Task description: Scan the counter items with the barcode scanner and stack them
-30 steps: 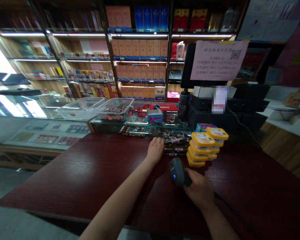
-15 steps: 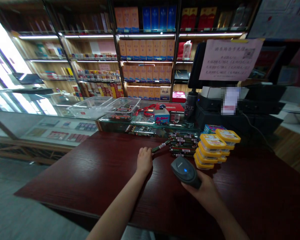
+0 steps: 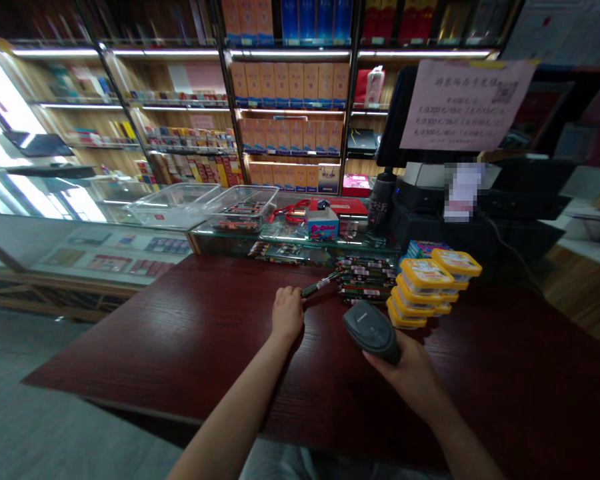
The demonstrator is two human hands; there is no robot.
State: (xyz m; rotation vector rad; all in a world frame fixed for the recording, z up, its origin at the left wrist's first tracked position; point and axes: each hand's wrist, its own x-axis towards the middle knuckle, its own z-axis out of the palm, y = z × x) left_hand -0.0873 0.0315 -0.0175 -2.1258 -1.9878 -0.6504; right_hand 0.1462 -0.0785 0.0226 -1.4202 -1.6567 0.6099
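Left hand (image 3: 287, 313) pinching dark stick (image 3: 320, 285), right hand (image 3: 414, 370) gripping scanner (image 3: 370, 331); tabletop (image 3: 190, 333) stretches left to slanted edge (image 3: 112, 321).

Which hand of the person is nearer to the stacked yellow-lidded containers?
Right. The right hand, holding the scanner, is on the near side of the containers; the left hand is farther away, to their left.

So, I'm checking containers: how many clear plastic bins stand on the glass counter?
2: the left bin and, just beside it, the right bin, nearer the blue box. Any nested inside them would be hard to make out.
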